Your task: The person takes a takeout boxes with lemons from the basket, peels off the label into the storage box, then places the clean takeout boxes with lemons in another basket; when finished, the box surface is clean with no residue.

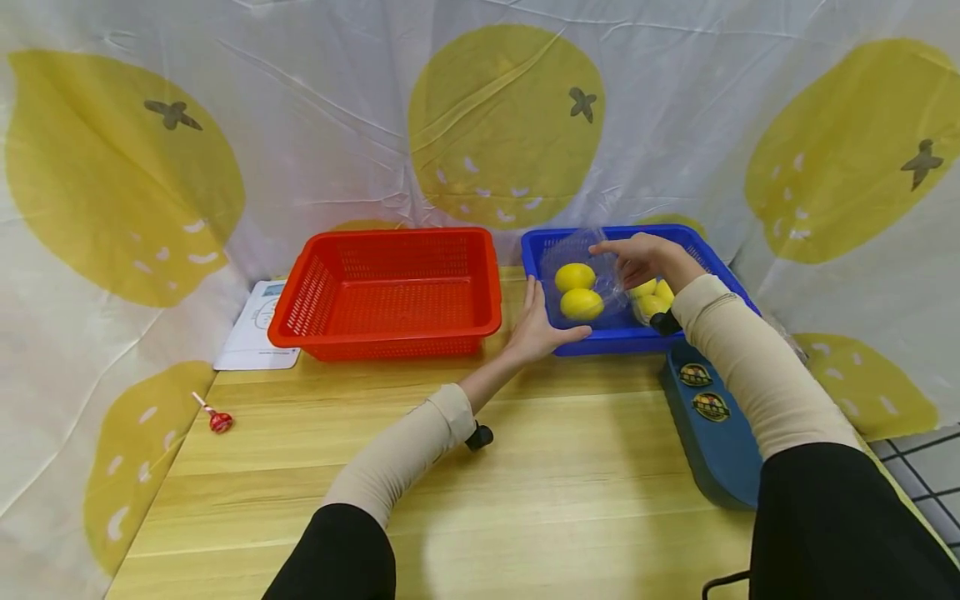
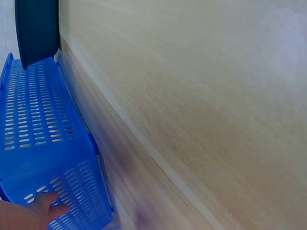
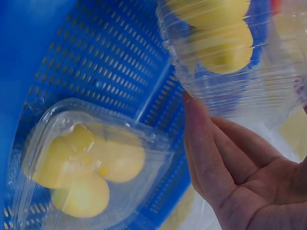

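A blue plastic basket [image 1: 637,342] stands against the back curtain. My left hand [image 1: 536,325] rests at its front left corner, thumb spread along the front and other fingers straight against the slotted side wall. Over the basket, my right hand [image 1: 641,254] holds a clear plastic box [image 3: 216,96] by its edge, the index finger stretched over the top. Two lemons [image 1: 581,304] show through that box, which sits tilted. Beside it in the basket lies a second clear box [image 3: 86,115] with several lemons [image 3: 81,194], partly hidden by my right wrist in the head view.
A red basket [image 1: 393,337] stands left of the blue one, partly over a white printed sheet [image 1: 258,360]. On the right, a dark teal container [image 1: 693,442] with round stickers lies under my right forearm. A red lollipop [image 1: 221,422] lies near the table's left edge.
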Demonstrator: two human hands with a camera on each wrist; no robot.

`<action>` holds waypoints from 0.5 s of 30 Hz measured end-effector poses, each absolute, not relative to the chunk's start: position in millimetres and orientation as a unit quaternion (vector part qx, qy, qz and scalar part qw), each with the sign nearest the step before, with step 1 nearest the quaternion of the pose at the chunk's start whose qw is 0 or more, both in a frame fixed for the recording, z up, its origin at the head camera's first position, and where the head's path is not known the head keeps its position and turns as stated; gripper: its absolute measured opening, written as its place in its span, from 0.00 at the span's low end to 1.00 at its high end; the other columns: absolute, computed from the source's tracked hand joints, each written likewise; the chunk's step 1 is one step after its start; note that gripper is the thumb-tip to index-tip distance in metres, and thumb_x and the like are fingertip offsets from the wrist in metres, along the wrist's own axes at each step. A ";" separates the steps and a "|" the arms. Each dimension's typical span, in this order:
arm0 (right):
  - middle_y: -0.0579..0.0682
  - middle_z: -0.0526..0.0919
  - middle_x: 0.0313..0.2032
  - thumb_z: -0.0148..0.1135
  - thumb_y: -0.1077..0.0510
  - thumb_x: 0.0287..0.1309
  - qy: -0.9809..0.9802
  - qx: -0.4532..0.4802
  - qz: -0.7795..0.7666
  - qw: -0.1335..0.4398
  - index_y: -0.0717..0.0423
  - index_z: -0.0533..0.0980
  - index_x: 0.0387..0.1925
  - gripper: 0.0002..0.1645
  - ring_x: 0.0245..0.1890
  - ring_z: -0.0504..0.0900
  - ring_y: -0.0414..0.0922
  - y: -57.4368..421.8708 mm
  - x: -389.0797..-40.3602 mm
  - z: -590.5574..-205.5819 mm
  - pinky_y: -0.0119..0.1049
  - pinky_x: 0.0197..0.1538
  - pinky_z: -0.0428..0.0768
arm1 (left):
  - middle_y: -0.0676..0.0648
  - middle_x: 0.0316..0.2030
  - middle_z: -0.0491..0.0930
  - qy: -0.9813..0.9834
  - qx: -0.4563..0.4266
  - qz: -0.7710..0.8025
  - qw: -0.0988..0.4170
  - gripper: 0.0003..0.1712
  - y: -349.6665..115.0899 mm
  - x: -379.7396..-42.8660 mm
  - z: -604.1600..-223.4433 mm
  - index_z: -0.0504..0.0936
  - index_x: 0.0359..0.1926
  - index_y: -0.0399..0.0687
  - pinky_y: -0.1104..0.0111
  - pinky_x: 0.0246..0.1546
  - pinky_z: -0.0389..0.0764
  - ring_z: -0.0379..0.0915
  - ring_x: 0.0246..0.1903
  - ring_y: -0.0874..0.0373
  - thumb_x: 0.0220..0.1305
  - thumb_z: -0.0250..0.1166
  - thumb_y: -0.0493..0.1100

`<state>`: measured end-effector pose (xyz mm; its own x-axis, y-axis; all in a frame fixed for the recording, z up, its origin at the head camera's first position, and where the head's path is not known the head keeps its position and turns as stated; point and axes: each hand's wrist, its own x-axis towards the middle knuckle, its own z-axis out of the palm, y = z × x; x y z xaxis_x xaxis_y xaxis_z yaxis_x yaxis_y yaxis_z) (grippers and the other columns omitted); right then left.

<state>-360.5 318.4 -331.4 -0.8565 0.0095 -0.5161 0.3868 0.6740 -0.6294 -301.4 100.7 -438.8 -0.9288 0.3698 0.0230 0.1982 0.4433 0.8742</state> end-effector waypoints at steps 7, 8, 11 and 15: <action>0.60 0.80 0.41 0.52 0.29 0.61 0.897 0.106 -0.343 0.256 0.75 0.65 0.63 0.53 0.35 0.84 0.47 315.0 -364.3 -339.4 0.49 0.58 0.80 | 0.52 0.78 0.25 0.848 0.168 0.495 0.090 0.71 100.3 -302.0 -439.3 0.33 0.77 0.46 0.44 0.72 0.54 0.38 0.77 0.44 0.50 0.72 0.64; 0.60 0.80 0.41 0.52 0.29 0.62 0.897 0.106 -0.342 0.259 0.75 0.65 0.63 0.53 0.35 0.84 0.47 315.1 -364.9 -340.6 0.49 0.58 0.80 | 0.52 0.78 0.25 0.848 0.169 0.495 0.090 0.71 100.3 -302.0 -439.2 0.33 0.77 0.46 0.44 0.72 0.54 0.37 0.77 0.44 0.49 0.72 0.64; 0.64 0.78 0.49 0.51 0.30 0.63 0.894 0.099 -0.341 0.274 0.75 0.61 0.66 0.54 0.38 0.83 0.46 315.8 -366.4 -343.6 0.47 0.59 0.80 | 0.52 0.78 0.25 0.847 0.168 0.497 0.089 0.71 100.2 -302.2 -439.0 0.33 0.77 0.46 0.44 0.72 0.54 0.38 0.77 0.44 0.50 0.72 0.64; 0.72 0.67 0.63 0.49 0.31 0.65 0.884 0.089 -0.341 0.306 0.76 0.54 0.70 0.56 0.40 0.83 0.45 317.7 -368.5 -346.3 0.44 0.59 0.80 | 0.54 0.78 0.24 0.848 0.165 0.495 0.093 0.71 100.8 -301.3 -438.2 0.33 0.77 0.46 0.44 0.72 0.54 0.38 0.77 0.45 0.50 0.72 0.63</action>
<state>-368.5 317.7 -346.3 -0.7971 -0.0507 -0.6017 0.3662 0.7516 -0.5485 -301.3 100.8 -438.2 -0.9282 0.3721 0.0056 0.1877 0.4550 0.8705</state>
